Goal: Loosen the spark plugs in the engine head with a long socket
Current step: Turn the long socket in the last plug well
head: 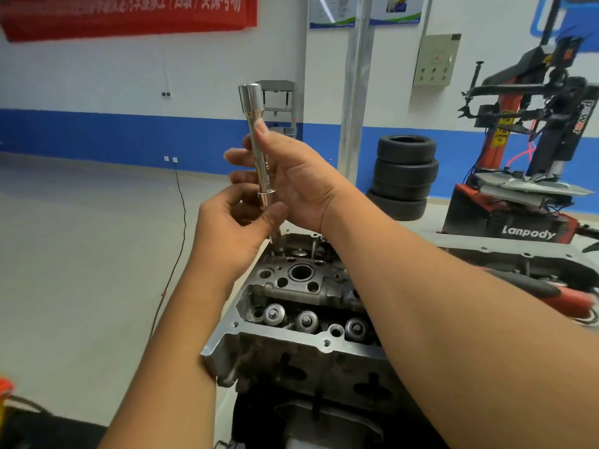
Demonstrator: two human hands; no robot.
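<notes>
A long chrome socket (259, 147) stands almost upright above the far end of the grey engine head (291, 319). My right hand (298, 183) grips its middle, thumb up along the shaft. My left hand (233, 228) pinches the lower part, just above the head. The socket's bottom tip reaches down to the head's far end; whether it sits in a hole is hidden by my fingers. A round spark plug well (299, 273) lies open nearer to me. No spark plug is visible.
Stacked tyres (405, 176) stand at the back right beside a red and black tyre changer (531, 157). A metal pillar (356, 92) rises behind my hands. A black cable (180, 222) trails over the grey floor on the left. Another metal part (518, 254) lies behind my right forearm.
</notes>
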